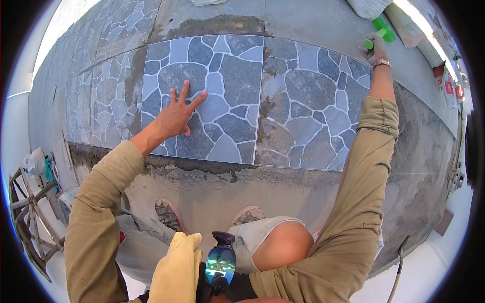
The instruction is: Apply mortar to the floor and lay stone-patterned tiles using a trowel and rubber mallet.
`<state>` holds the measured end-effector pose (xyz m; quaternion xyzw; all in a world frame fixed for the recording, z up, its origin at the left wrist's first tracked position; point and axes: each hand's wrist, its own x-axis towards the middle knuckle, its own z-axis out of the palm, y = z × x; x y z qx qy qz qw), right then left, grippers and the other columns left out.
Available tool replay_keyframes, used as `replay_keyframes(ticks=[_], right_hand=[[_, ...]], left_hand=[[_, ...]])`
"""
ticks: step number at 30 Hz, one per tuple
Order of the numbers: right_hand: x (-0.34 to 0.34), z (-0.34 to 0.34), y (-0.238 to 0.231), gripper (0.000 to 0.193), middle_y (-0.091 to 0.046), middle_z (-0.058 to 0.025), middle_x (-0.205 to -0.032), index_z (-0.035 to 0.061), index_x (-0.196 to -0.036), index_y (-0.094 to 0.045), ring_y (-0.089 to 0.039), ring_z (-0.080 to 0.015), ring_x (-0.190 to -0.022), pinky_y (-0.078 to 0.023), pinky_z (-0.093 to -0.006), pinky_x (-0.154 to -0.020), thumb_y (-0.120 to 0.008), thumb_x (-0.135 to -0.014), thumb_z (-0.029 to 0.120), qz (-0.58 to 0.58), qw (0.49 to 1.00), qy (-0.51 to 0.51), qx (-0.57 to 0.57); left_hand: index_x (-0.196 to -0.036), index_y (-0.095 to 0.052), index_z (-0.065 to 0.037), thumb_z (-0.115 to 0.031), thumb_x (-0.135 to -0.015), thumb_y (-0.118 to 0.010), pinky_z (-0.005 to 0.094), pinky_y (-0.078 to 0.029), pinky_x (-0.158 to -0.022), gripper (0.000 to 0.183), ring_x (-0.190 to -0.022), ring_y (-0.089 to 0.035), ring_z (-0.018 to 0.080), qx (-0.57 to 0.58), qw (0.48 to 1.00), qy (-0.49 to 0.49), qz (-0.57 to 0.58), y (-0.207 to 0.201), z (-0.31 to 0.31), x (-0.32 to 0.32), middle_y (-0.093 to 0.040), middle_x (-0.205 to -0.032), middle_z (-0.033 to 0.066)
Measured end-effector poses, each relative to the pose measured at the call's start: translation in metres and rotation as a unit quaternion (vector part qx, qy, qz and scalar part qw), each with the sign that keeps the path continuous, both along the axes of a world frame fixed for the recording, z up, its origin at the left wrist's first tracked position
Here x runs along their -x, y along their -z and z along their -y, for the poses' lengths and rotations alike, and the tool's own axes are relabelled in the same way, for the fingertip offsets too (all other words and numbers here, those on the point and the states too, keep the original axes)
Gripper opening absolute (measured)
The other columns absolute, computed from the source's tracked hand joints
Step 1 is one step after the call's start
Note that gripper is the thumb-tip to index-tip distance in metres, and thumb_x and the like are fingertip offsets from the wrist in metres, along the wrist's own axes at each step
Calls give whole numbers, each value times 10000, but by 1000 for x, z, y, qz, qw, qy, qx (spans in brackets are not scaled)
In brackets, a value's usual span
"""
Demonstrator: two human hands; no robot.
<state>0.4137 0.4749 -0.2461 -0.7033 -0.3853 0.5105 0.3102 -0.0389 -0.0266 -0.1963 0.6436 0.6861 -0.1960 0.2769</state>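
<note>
My left hand rests on a stone-patterned floor tile with fingers spread, holding nothing. The tile is grey with pale, irregular joint lines. Out at the upper right, my right hand is closed around a bright green mallet, whose block-like head points away from me. The fingers hide part of its handle. Below that hand lies a second patterned tile, smeared with mortar along its left side and butting against the first tile.
More patterned tiles extend to the left. Wet mortar edges the near side. Sacks stand at the upper right. A wooden frame is at the lower left, and a curved metal rod at the lower right. My shoes are close by.
</note>
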Motion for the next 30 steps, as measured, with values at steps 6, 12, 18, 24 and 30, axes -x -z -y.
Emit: replay_keyframes(ticks=[6,12,18,24,30], right_hand=[[28,150,-23,193,-583,-59,-776,16,-1014,-586,-557,-179,-560,-574,-347,-667,-626,-828,46,-209,966,-74,-134],[84,356,-84,170,-560,-37,-743,19,-1037,-590,-531,-127,-507,-477,-284,-488,-658,-888,65,-162,957,-232,-59],[173,455,-91,181,-534,27,-703,58,-949,-602,-487,-59,-489,-409,-242,-419,-688,-928,215,-46,920,-388,22],[222,491,-98,294,-531,31,-699,71,-930,-584,-487,-48,-505,-427,-236,-426,-664,-968,352,-12,888,-461,4],[248,490,-71,404,-527,26,-681,58,-962,-571,-491,-61,-497,-440,-256,-420,-610,-997,459,23,896,-444,-7]], left_hand=[[-1594,-167,-409,-110,-550,-954,619,-513,-1016,1341,-1381,-252,664,-44,999,7,-15,5,18,14,-42,-1664,258],[-1602,-205,-341,-217,-598,-949,591,-510,-1039,1256,-1408,-317,586,-99,994,40,5,28,18,19,-130,-1685,137],[-1601,-225,-111,-409,-737,-855,538,-261,-1212,1110,-1483,-226,519,-122,966,223,49,41,34,88,-201,-1604,346],[-1618,-140,-151,-326,-722,-875,579,-344,-1160,1172,-1433,-300,556,-120,979,130,100,54,59,85,-114,-1613,367],[-1621,-152,-140,-318,-763,-847,578,-350,-1156,1119,-1436,-310,536,-60,985,87,139,50,54,88,-119,-1595,397]])
